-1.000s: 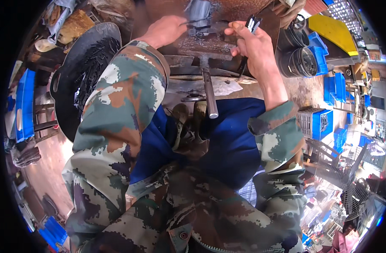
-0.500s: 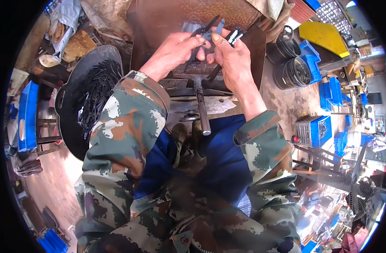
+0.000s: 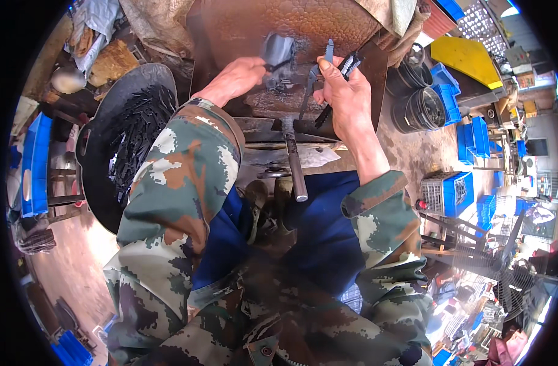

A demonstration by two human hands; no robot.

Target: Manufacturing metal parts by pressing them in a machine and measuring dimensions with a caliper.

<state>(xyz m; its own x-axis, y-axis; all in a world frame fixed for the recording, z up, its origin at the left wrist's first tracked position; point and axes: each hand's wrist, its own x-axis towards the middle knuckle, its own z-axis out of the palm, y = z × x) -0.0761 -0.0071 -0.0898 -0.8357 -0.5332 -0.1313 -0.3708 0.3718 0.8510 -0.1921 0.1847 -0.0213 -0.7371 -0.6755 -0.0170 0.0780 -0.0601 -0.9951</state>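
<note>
My right hand (image 3: pixel 350 96), fingers closed, grips several flat dark metal pieces (image 3: pixel 309 91) with notched ends, which fan out above and below the fingers. Two of them look blue-grey; the others are black. My left hand (image 3: pixel 239 78) is closed too, to the left of it, with a slim dark metal strip (image 3: pixel 280 65) poking out from its fingertips. That strip lies in front of a shiny grey metal block (image 3: pixel 279 49) on the brown, grimy machine (image 3: pixel 242 30). Small dark bits lie beside the block. The left fingertips are partly hidden.
A large black tub (image 3: pixel 96 171) on my left holds a heap of dark strips (image 3: pixel 138 134). A metal bar (image 3: pixel 295 165) juts from the machine toward my lap. Black buckets (image 3: pixel 407 113), blue bins (image 3: pixel 468 140) and a grey crate (image 3: pixel 434 195) stand on the right.
My left hand has moved left, away from the right hand, carrying a dark strip toward the shiny block. My right hand has shifted slightly right and keeps its bunch of pieces.
</note>
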